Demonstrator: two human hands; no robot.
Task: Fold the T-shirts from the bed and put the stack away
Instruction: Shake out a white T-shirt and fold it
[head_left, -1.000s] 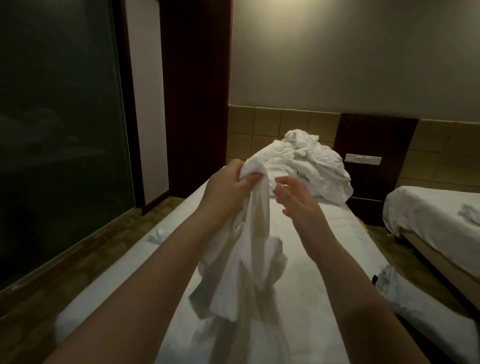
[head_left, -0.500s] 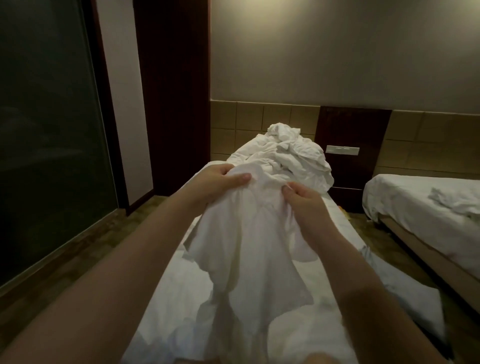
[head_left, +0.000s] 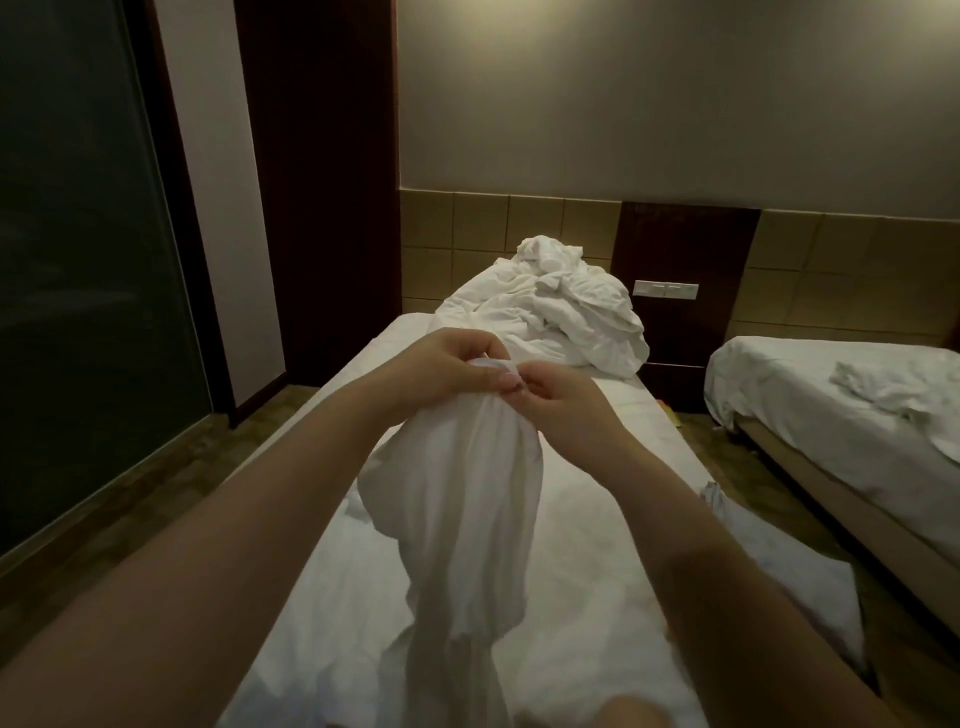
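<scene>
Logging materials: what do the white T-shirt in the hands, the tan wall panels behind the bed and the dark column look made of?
White T-shirt: thin soft fabric, probably cotton knit, matte; it hangs in limp folds from the left hand and right hand. Tan wall panels: square, seamed, slight sheen; tile or padded leatherette, unclear. Dark column: reddish wood or veneer, satin.

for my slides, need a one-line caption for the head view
A white T-shirt hangs over the bed, its top pinched by the left hand and right hand, crumpled pile behind.
</scene>
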